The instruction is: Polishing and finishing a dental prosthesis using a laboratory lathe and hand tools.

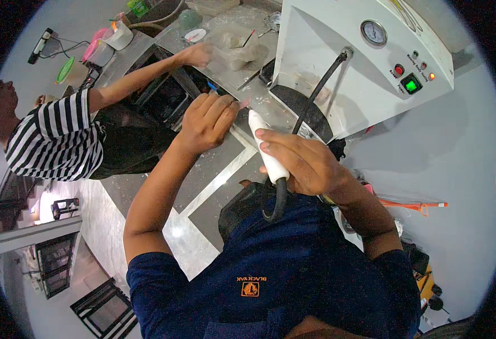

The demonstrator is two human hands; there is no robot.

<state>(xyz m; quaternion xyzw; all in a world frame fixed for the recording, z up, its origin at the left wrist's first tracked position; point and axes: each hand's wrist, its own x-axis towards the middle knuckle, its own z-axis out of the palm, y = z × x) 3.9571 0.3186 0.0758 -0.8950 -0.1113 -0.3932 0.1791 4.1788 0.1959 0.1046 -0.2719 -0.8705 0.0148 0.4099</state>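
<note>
My right hand [301, 161] is wrapped round a white pen-shaped handpiece [269, 148], its tip pointing away from me. From its rear end a black hose [279, 204] loops down in front of my dark blue shirt. Left of the tip, the closed fingers of my left hand [207, 121] pinch a small pinkish piece [245, 104]. The piece sits close to the handpiece's tip; whether they touch I cannot tell. Its shape is too small and blurred to make out.
A white machine [366, 62] with a round gauge [373, 34], lit switch and black hose stands at far right. Left, a person in a striped shirt [61, 138] reaches over the grey worktop [217, 62], near a cloudy plastic bag [234, 45] and several tubs [118, 37].
</note>
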